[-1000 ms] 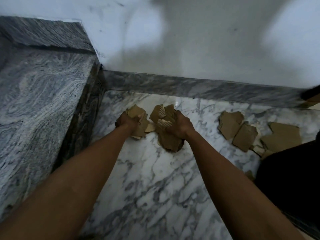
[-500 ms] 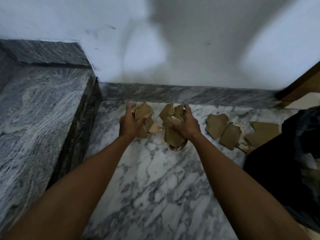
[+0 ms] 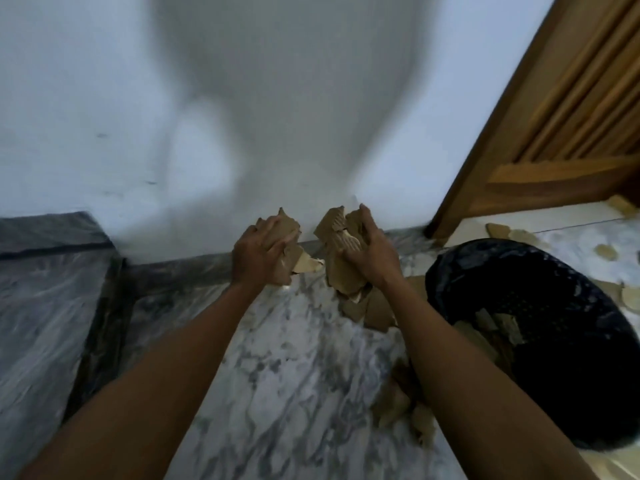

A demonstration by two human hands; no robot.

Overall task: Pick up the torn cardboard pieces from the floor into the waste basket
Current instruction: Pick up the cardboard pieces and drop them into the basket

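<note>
Both hands (image 3: 258, 256) full, marble floor (image 3: 294, 375), blurry basket (image 3: 554, 306)

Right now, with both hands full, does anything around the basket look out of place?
Yes. Torn cardboard pieces lie on the marble floor beside the black waste basket, more sit by its near side, and pale scraps are scattered beyond it near the wooden door.

White-and-grey marble floor (image 3: 294, 375) under scattered torn cardboard pieces (image 3: 372, 311) and black waste basket (image 3: 568, 327).
</note>
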